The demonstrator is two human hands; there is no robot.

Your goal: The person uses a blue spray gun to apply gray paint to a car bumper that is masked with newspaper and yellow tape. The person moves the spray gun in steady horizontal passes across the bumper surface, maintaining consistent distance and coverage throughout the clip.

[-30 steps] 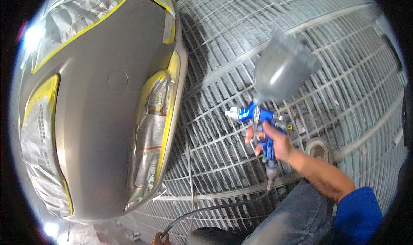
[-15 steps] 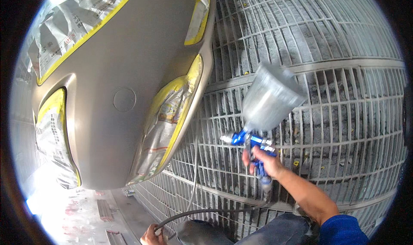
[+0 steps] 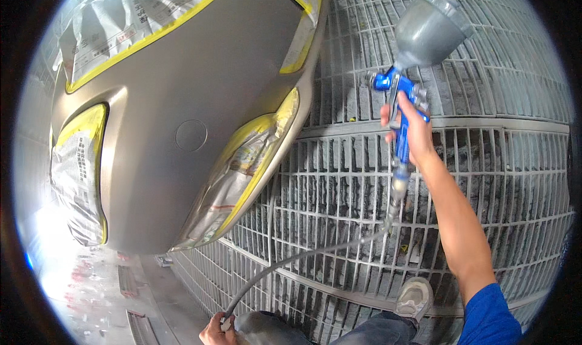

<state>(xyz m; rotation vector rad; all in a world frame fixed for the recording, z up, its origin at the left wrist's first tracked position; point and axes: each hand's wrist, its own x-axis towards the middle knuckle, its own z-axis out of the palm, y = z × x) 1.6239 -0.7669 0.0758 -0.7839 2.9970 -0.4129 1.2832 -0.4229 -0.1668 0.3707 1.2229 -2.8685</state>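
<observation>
My right hand [image 3: 413,124] is wrapped round the handle of a blue spray gun [image 3: 402,90], with a grey cup [image 3: 429,32] on its top. The nozzle points left, toward a grey-beige car bumper [image 3: 154,157], and stands well apart from it. From the foot of the handle a grey air hose [image 3: 303,255] curves down to my left hand [image 3: 218,331], whose fingers are closed round it at the lower edge. Printed masking sheets [image 3: 136,27] edged with yellow tape [image 3: 100,78] cover the bumper's openings. I cannot make out any spray.
Metal floor grating [image 3: 339,212] stretches under the gun and to the right, over a rough grey layer. My shoe [image 3: 414,298] stands on it. A thin pale line runs down beside the bumper. At the lower left is a pale floor with red specks [image 3: 79,290].
My right hand has carried the spray gun up and a little right, away from the bumper's lower edge. The hose is drawn out straighter. My left hand keeps its hold.
</observation>
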